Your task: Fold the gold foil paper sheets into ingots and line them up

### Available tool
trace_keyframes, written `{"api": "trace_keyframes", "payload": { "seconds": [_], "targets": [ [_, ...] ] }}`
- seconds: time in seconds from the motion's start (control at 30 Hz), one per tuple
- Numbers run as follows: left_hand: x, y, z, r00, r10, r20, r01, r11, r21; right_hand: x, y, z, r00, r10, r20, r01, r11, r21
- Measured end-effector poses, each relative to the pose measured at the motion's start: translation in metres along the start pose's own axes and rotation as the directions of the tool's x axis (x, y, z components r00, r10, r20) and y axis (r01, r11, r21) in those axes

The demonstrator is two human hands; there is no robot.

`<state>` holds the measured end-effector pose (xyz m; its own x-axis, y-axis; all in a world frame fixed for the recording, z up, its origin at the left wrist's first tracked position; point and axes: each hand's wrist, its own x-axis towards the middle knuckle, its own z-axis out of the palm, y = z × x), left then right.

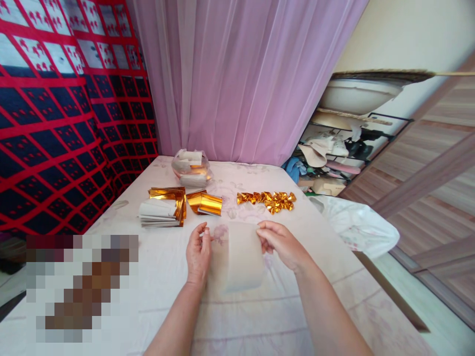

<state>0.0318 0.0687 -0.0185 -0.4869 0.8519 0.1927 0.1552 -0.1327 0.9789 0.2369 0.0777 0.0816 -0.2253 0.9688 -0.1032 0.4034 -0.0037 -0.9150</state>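
Note:
A thin, whitish, slightly see-through paper sheet (245, 254) is held above the table in front of me, its lower edge blurred. With thumb and fingers, my right hand (276, 242) pinches the sheet at its upper right edge. To the left of the sheet is my left hand (199, 252), fingers loosely bent and apart, with nothing visible in it. Beyond my hands lie a stack of gold-and-white foil sheets (161, 210) and a few curled gold foil pieces (206, 202). Several twisted gold foil pieces (269, 200) lie in rows to their right.
A clear plastic bag (191, 168) with white and gold sheets stands at the far end of the cloth-covered table (166, 311). A white plastic bag (356, 225) sits off the right edge, below a loaded shelf rack (345, 148). The lower left is pixelated.

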Motion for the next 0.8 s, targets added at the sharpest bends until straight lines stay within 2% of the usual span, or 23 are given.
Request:
{"api": "trace_keyframes", "payload": {
  "seconds": [0.03,0.07,0.23,0.33,0.43,0.53,0.67,0.8],
  "targets": [
    [0.000,0.000,0.000,1.000,0.007,0.003,-0.007,1.000,0.008,0.007,0.009,0.005,0.998,0.042,-0.054,-0.051,0.980,-0.191],
    [0.000,0.000,0.000,1.000,0.016,0.007,-0.016,1.000,0.019,0.014,0.018,0.010,0.994,0.055,-0.091,-0.077,0.963,-0.259],
    [0.001,-0.001,-0.002,0.992,0.120,0.048,-0.124,0.987,0.100,0.035,0.047,0.031,0.977,-0.030,-0.213,-0.076,0.879,-0.471],
    [0.000,0.002,-0.002,0.960,0.219,0.174,-0.247,0.956,0.158,0.037,0.050,0.035,0.966,-0.097,-0.240,-0.055,0.829,-0.556],
    [-0.003,0.005,0.000,0.904,0.272,0.329,-0.351,0.913,0.209,0.041,0.055,0.037,0.956,-0.128,-0.266,-0.053,0.811,-0.583],
    [-0.006,0.006,0.001,0.865,0.261,0.429,-0.402,0.872,0.280,0.048,0.064,0.037,0.943,-0.134,-0.304,-0.063,0.825,-0.561],
    [-0.008,0.006,0.001,0.839,0.225,0.496,-0.436,0.823,0.364,0.051,0.076,0.035,0.942,-0.129,-0.310,-0.040,0.873,-0.485],
    [-0.010,0.008,0.000,0.821,0.200,0.535,-0.461,0.786,0.413,0.029,0.081,0.035,0.964,-0.163,-0.211,0.062,0.906,-0.419]
  ]
}}
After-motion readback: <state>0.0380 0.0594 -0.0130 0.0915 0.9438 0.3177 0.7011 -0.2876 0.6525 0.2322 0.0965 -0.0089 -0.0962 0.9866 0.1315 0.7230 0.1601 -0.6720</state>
